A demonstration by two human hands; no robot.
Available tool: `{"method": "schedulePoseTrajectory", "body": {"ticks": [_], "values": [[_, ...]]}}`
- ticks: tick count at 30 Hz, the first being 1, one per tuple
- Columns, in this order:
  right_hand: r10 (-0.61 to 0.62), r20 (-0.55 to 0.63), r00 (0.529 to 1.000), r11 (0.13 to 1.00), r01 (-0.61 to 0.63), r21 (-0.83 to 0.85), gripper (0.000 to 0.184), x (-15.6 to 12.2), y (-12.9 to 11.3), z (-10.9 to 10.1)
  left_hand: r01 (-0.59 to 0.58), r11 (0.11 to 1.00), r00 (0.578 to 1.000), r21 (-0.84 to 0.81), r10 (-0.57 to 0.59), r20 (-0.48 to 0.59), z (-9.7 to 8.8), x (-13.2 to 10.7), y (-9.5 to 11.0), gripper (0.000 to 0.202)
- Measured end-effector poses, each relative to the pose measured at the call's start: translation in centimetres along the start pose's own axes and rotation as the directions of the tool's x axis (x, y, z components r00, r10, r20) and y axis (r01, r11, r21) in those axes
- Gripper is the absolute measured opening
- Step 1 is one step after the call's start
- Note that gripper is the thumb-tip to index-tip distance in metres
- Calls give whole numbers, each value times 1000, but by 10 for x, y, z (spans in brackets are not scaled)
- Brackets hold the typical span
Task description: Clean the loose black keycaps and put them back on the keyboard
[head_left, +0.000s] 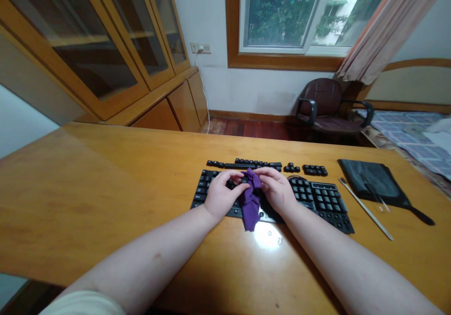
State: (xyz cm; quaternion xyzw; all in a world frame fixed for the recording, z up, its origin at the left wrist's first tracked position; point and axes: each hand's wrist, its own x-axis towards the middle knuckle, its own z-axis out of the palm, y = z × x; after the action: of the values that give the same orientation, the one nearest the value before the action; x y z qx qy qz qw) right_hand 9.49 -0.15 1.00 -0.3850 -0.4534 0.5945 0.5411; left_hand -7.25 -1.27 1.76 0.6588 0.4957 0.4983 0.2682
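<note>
Pale sleeve [82,303] lay nearest the camera, lower left, its bare forearm [155,254] crossing the bench [123,188]. Left hand [223,193] pinched purple cloth [251,209] and a small dark piece [244,180]. Cloth hung bunched between the hands, over a black keyboard [270,211]; loose keycaps [259,162] sat in rows beyond. Right hand [280,192] gripped the cloth's right side, fingers narrow. Farther right, thin brush [366,208] lay beside black pouch [384,178].

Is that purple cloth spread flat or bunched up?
Bunched up: the purple cloth is gathered in folds between the left hand and right hand, its lower end loose.
</note>
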Motion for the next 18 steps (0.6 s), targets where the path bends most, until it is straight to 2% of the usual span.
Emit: {"method": "schedulePoseTrajectory", "body": {"ticks": [3,6,14,18], "values": [[0,32,999,999,1,-40,19,0,-1,1,25,999,1000,-41,-25,13,0,0,-6,20],[-6,50,999,997,10,-73,21,1,-4,4,0,999,1000,-55,0,10,0,0,-8,16],[7,-23,1000,994,-10,-110,23,-1,-6,5,-9,992,999,-125,5,-36,0,-2,-3,19],[-65,-102,993,986,48,-160,23,-2,-9,7,-59,993,995,-100,50,-88,-1,-3,-3,17]]}}
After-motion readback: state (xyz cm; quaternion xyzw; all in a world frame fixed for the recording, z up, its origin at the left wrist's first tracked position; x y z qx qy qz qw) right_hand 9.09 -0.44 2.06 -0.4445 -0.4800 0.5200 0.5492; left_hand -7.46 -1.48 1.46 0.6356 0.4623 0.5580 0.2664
